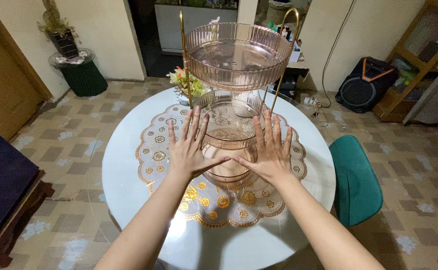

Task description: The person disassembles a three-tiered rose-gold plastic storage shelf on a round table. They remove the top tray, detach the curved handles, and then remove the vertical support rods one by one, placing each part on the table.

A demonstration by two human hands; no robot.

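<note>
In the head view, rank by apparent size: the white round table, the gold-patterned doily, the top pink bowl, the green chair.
1. white round table
2. gold-patterned doily
3. top pink bowl and green chair: they look alike, and the bowl sits nearer the camera, so no ranking between them.

The round white tabletop (129,165) carries a gold-patterned doily (154,150), a pink tiered tray stand (234,60) and a flower vase (183,82).

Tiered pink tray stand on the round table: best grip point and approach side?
Probably the two gold uprights of the tiered stand, one per hand, from left and right. They are thin, bare bars flanking the ribbed trays, which look wide and slick. The left hand and right hand hover open.
</note>
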